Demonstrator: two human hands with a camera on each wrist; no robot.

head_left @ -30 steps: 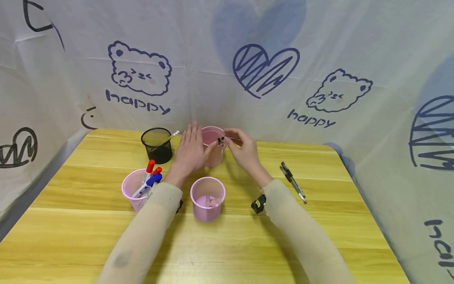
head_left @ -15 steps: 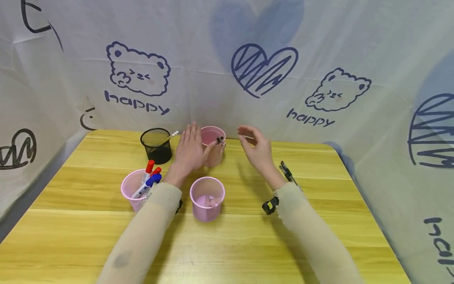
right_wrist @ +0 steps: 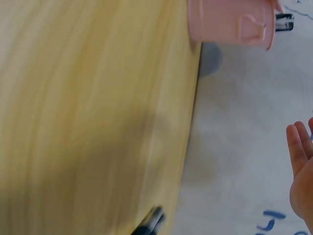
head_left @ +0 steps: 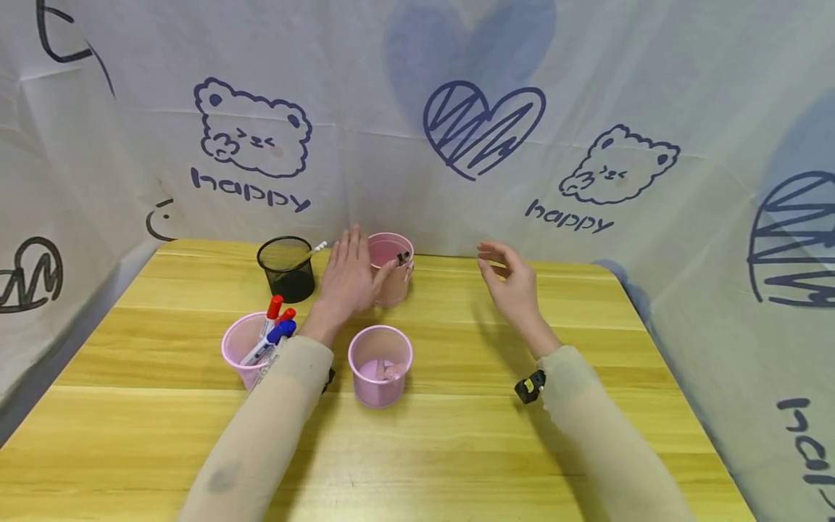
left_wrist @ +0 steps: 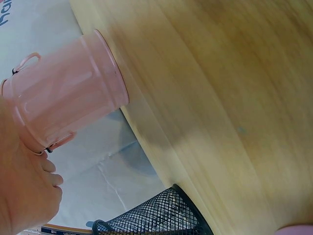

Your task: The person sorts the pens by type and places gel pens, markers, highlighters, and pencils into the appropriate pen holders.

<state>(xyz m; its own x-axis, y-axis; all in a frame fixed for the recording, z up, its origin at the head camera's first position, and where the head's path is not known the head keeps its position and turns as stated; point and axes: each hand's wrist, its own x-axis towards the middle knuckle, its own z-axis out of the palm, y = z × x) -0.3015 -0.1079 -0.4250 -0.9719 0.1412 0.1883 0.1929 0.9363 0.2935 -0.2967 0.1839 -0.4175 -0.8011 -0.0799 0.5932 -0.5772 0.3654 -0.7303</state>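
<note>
A pink metal bucket with small side handles stands at the back of the table. My left hand rests against its left side, fingers straight, the thumb reaching along the front of the rim. Black pen ends stick out over the bucket's right rim; in the right wrist view they show as black clips. My right hand is held to the right of the bucket, fingers loosely bent, with nothing in it. Below it in the right wrist view lies a dark pen end; the head view has it hidden behind the hand.
A lilac cup holding small pink pieces stands in front of the bucket. To its left is a pink cup with red and blue markers. A black mesh holder with a pencil stands behind that.
My right hand has left the bucket's rim and moved right, over where the pens lay on the table. The pen ends stay at the bucket's rim. My left hand stays in place.
</note>
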